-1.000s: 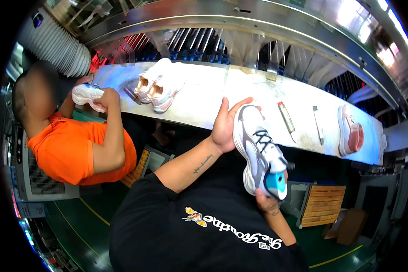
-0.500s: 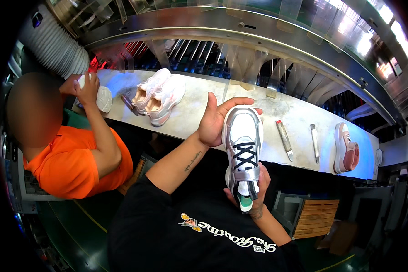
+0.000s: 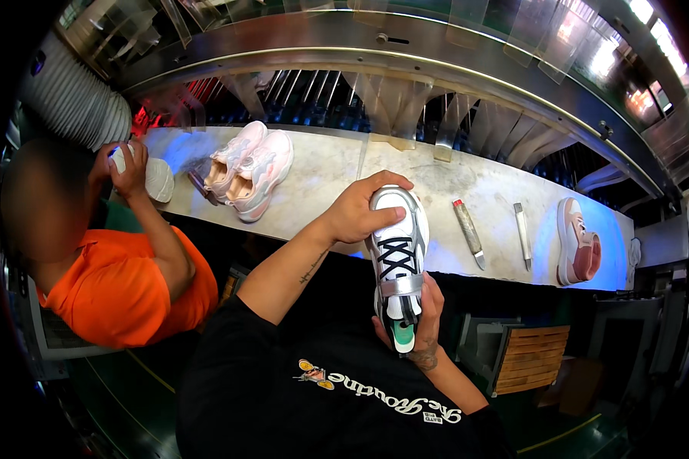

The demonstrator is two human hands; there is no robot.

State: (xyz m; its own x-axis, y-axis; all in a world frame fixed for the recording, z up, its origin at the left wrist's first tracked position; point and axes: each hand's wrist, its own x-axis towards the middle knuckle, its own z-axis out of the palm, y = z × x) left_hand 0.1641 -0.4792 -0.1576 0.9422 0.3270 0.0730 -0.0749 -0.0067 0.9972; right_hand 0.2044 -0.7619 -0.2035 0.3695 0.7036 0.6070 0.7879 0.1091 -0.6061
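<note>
A white and silver sneaker (image 3: 397,264) with black crossed laces and a green insole is held between my two hands, toe pointing away from me. My left hand (image 3: 365,210) is wrapped round the toe, with its thumb pressed on top of the toe box. At the heel end, my right hand (image 3: 427,317) grips the side, and some of its fingers are hidden beneath the shoe. Just past the sneaker on the bench lie a knife with a red-tipped handle (image 3: 468,233) and a second, paler knife (image 3: 522,236).
A pale workbench (image 3: 325,164) runs across. A pink-white pair of sneakers (image 3: 250,172) stands at left, a pink shoe (image 3: 578,243) at right. A person in orange (image 3: 149,283) handles white shoes at far left. Behind the bench is a metal-framed machine (image 3: 375,57) with clear hanging strips.
My left hand has gone from spread fingers beside the toe to a grip with its thumb over it. My right hand stays at the heel. The whole view has shifted slightly.
</note>
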